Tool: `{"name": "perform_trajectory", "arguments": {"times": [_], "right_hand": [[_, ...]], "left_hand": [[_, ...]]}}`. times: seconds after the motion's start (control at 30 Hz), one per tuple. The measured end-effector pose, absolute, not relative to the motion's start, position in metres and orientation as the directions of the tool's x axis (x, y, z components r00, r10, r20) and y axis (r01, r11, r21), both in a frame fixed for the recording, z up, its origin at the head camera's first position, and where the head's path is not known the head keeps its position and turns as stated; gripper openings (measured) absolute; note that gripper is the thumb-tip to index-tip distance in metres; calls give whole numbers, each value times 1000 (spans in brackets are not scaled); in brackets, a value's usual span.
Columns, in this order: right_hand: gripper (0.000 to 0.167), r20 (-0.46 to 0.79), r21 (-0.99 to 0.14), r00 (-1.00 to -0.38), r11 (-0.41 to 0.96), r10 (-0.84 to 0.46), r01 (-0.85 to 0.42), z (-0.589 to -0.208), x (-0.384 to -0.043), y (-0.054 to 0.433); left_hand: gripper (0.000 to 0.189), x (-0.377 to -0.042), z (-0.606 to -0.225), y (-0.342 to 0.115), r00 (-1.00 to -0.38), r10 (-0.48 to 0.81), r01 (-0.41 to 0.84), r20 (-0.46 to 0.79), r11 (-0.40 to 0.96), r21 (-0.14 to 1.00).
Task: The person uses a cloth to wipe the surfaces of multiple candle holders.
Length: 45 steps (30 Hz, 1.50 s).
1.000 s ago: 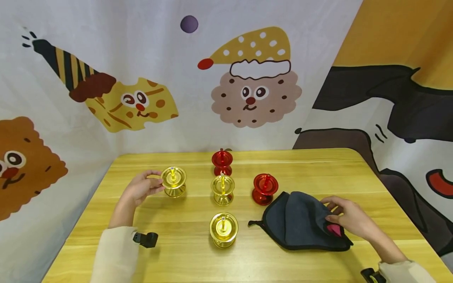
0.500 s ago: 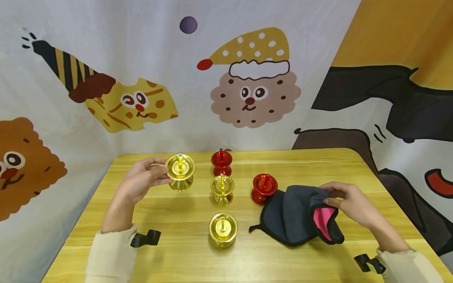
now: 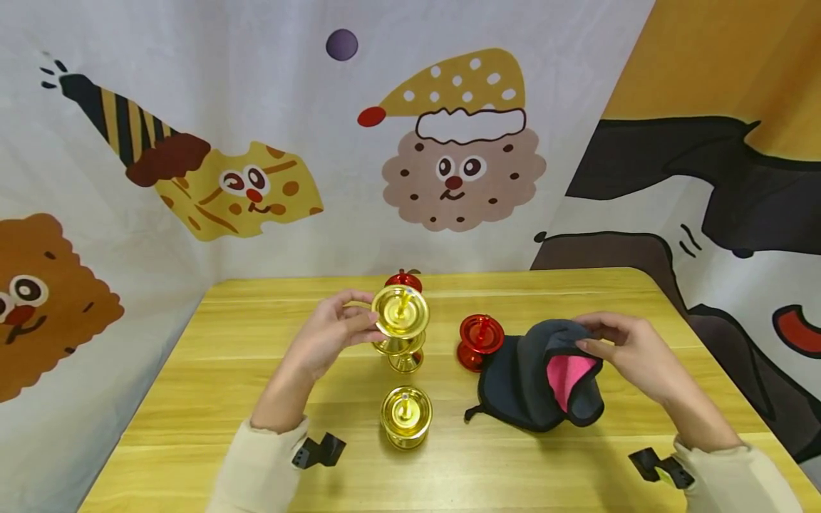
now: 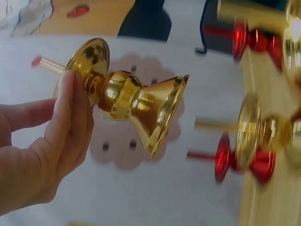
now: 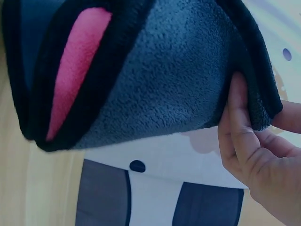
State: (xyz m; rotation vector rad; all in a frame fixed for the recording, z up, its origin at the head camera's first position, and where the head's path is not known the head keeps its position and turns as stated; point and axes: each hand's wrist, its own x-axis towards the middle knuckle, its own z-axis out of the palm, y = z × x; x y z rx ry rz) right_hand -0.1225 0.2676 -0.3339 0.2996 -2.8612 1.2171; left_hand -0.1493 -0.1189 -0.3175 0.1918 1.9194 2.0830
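My left hand (image 3: 327, 338) pinches a shiny gold candle holder (image 3: 400, 317) by the rim of its top dish. In the left wrist view this candle holder (image 4: 150, 106) is raised off the table, its flared foot hanging free. It overlaps a second gold candle holder (image 3: 405, 362) in the head view and partly hides it. A third gold one (image 3: 406, 420) stands nearer the front. My right hand (image 3: 631, 353) pinches the edge of a dark grey plush cloth (image 3: 513, 385) with black binding and a hanging loop. Its lifted end folds over, baring the pink side (image 5: 77, 66).
Two red candle holders stand on the wooden table (image 3: 256, 470): one red holder (image 3: 481, 333) right beside the cloth, another red holder (image 3: 403, 279) at the back edge, partly covered by the raised gold one. A printed cartoon curtain (image 3: 288, 85) hangs behind the table.
My left hand has lifted the gold candle holder from the table's left side and carried it right, to the middle. My right hand has raised the cloth's near end and folded it leftward.
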Motion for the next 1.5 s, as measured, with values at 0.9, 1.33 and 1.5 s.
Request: {"name": "perform_trajectory", "arguments": {"times": [0.9,1.33,1.5], "right_hand": [[26,311,-813,-919,432,-243,-390,-319,-110,198],[43,300,-819,-885,379,-356,-430,-338,-107,186],[42,301,-814,-884,386,-359,-434,-345,-107,182]], "left_hand": [[24,-131,-337,-19,-885,421,-279,-201,-132,951],[23,-128,-341,-18,-902,399,-233,-164,-129,964],[20,-126,-346,-16,-904,407,-189,-129,-109,976]]}}
